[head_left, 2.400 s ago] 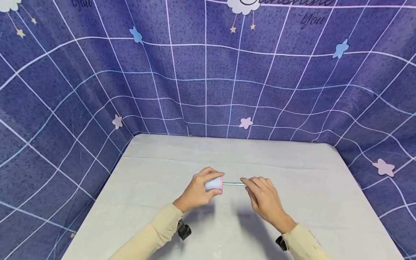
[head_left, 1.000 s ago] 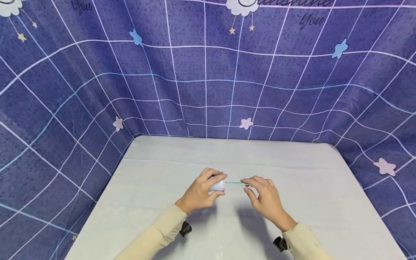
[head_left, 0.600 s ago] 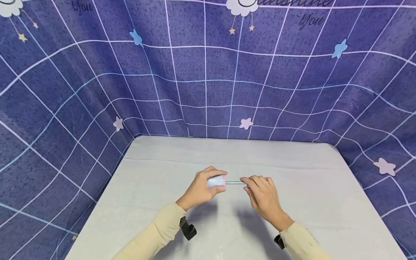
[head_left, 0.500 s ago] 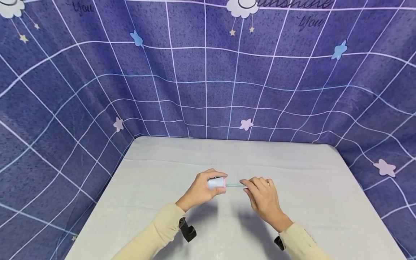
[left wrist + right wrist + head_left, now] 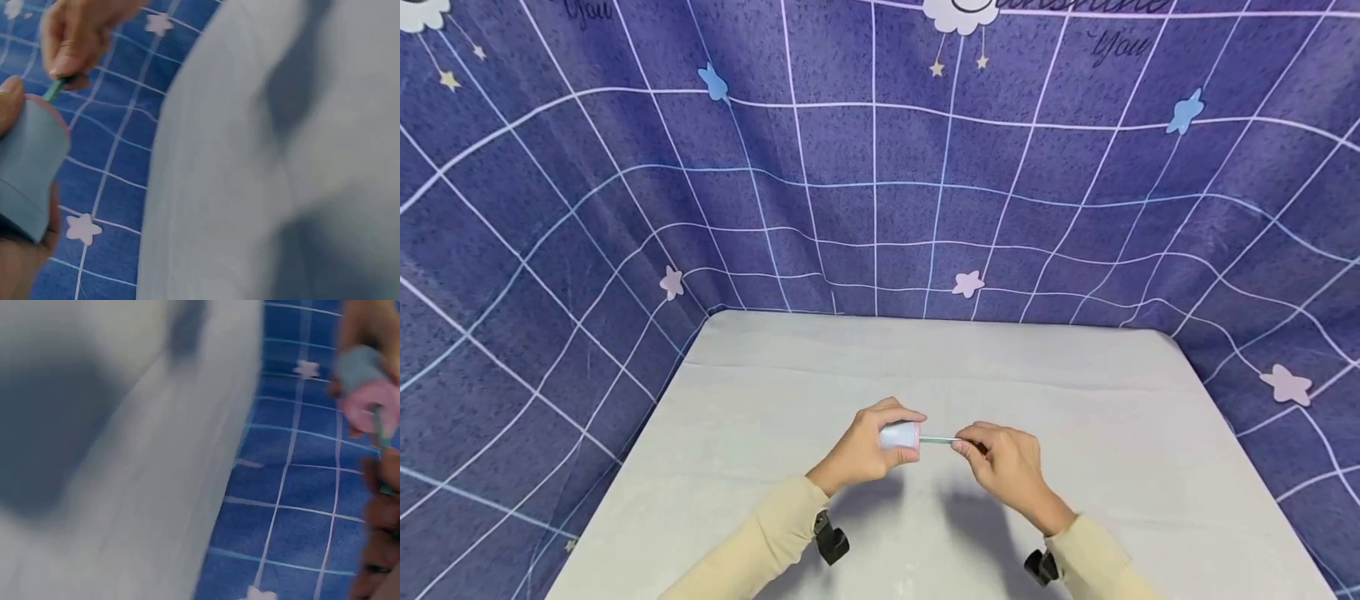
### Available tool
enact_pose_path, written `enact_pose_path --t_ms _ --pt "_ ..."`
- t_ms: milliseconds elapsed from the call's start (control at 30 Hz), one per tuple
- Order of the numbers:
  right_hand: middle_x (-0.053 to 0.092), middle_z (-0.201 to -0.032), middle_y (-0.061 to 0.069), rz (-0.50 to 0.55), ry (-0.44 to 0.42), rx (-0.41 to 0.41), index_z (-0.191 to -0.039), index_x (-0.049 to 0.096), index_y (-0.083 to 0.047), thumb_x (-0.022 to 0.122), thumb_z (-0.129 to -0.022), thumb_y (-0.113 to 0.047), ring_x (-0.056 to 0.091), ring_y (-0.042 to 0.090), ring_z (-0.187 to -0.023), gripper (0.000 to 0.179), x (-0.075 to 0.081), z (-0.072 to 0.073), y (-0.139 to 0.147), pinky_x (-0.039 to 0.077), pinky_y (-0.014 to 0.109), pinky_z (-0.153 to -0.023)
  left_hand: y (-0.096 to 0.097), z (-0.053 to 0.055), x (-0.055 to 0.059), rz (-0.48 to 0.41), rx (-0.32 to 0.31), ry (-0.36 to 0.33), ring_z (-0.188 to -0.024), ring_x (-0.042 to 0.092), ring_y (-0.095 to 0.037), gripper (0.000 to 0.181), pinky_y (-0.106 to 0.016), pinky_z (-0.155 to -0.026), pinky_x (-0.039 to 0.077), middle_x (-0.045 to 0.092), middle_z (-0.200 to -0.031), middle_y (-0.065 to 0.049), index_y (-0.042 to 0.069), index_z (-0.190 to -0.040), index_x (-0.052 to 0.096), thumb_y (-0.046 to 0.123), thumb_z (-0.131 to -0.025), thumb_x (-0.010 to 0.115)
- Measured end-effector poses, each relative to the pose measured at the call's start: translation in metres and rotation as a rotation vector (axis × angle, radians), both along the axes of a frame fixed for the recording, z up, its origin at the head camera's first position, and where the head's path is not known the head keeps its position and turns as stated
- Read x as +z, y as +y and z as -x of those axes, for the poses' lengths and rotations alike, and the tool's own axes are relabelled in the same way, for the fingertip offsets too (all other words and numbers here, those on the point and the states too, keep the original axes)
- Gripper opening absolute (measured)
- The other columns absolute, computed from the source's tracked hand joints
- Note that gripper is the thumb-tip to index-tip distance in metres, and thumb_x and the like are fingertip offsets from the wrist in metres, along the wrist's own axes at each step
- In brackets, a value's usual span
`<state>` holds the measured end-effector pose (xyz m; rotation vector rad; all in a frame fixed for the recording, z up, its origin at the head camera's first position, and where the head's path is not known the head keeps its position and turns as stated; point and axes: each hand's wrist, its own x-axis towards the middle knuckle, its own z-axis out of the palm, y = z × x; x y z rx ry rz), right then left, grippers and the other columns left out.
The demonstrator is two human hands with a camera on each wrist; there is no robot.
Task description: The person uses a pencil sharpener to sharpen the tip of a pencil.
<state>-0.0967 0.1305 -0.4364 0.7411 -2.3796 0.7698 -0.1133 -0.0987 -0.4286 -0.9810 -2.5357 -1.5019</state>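
Observation:
Held level above the table, a light blue pencil sharpener with a pink end face sits in my left hand, thumb on the near side and fingers on the far side. A slim green pencil runs into the hole in that pink face, which the right wrist view shows best. My right hand pinches the pencil's outer part between thumb and curled fingers. The pencil's inner end is hidden inside the sharpener. In the left wrist view the right hand is close beyond the pink rim.
A white-covered table spreads under both hands, with their shadows on it. Purple-blue curtain cloth with grid lines and stars surrounds its back and sides. Dark wrist-worn devices hang under both beige sleeves.
Both hands have dropped a little in the head view. The right hand's fingers have curled in more around the pencil, closer to the sharpener, and less of the pencil shows between the hands.

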Motion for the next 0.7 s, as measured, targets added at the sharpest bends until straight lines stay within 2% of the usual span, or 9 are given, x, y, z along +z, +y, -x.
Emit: enact_pose_path --t_ms 100,200,267,333,400,500,600,700 --pt "0.051 -0.054 -0.012 0.09 -0.495 0.067 -0.076 0.075 -0.016 0.068 -0.086 -0.024 0.03 -0.003 -0.046 0.015 0.009 0.0 0.005 0.024 0.016 -0.044 0.002 -0.003 -0.006 0.055 -0.026 0.173 -0.09 0.053 -0.012 0.047 -0.023 -0.076 0.049 0.059 -0.101 -0.002 0.007 -0.117 0.066 0.008 -0.073 0.081" --pt "0.041 -0.052 -0.01 0.214 -0.9 0.183 -0.08 0.072 0.001 0.062 -0.091 -0.019 0.03 0.002 -0.05 0.025 0.013 0.004 0.012 0.026 0.019 -0.05 0.003 -0.006 -0.007 0.132 -0.069 0.391 -0.099 0.053 -0.014 0.048 -0.023 -0.084 0.05 0.059 -0.105 -0.003 0.006 -0.117 0.065 0.011 -0.072 0.082" --pt "0.037 -0.052 -0.01 0.282 -1.08 0.268 -0.085 0.068 0.012 0.059 -0.092 -0.016 0.028 0.004 -0.049 0.031 0.013 0.008 0.016 0.026 0.02 -0.049 0.003 -0.006 -0.007 0.19 -0.1 0.548 -0.1 0.053 -0.016 0.049 -0.023 -0.087 0.049 0.059 -0.107 -0.004 0.005 -0.116 0.065 0.014 -0.071 0.083" --pt "0.037 -0.051 -0.011 0.307 -1.175 0.304 -0.089 0.065 0.016 0.058 -0.093 -0.017 0.028 0.005 -0.049 0.034 0.012 0.011 0.019 0.027 0.019 -0.049 0.003 -0.005 -0.007 0.241 -0.118 0.672 -0.1 0.054 -0.017 0.049 -0.022 -0.088 0.048 0.059 -0.108 -0.005 0.006 -0.115 0.065 0.016 -0.07 0.083" --pt "0.036 -0.051 -0.011 0.292 -1.172 0.299 -0.089 0.066 0.015 0.058 -0.093 -0.018 0.028 0.005 -0.049 0.034 0.011 0.012 0.02 0.027 0.019 -0.049 0.003 -0.002 -0.008 0.272 -0.118 0.745 -0.099 0.054 -0.017 0.05 -0.021 -0.089 0.047 0.059 -0.108 -0.006 0.007 -0.114 0.065 0.017 -0.069 0.084" --pt "0.039 -0.053 -0.009 0.222 -1.013 0.246 -0.087 0.071 0.005 0.059 -0.093 -0.02 0.031 0.004 -0.05 0.028 0.008 0.013 0.017 0.029 0.019 -0.05 0.002 0.002 -0.01 0.264 -0.09 0.749 -0.099 0.055 -0.017 0.051 -0.021 -0.09 0.047 0.06 -0.109 -0.007 0.006 -0.115 0.065 0.016 -0.069 0.084" --pt "0.046 -0.058 -0.009 0.146 -0.741 0.176 -0.092 0.073 -0.007 0.063 -0.091 -0.019 0.036 0.001 -0.051 0.016 0.006 0.012 0.013 0.031 0.019 -0.048 -0.001 0.006 -0.011 0.222 -0.043 0.694 -0.101 0.056 -0.017 0.051 -0.022 -0.089 0.049 0.061 -0.11 -0.008 0.005 -0.116 0.065 0.016 -0.071 0.084" --pt "0.057 -0.068 -0.011 0.083 -0.394 0.115 -0.098 0.071 -0.013 0.07 -0.085 -0.014 0.044 -0.001 -0.056 0.014 0.003 0.011 0.01 0.036 0.019 -0.048 -0.003 0.01 -0.007 0.153 0.012 0.573 -0.101 0.057 -0.018 0.05 -0.024 -0.085 0.051 0.062 -0.11 -0.007 0.005 -0.117 0.065 0.015 -0.071 0.083"
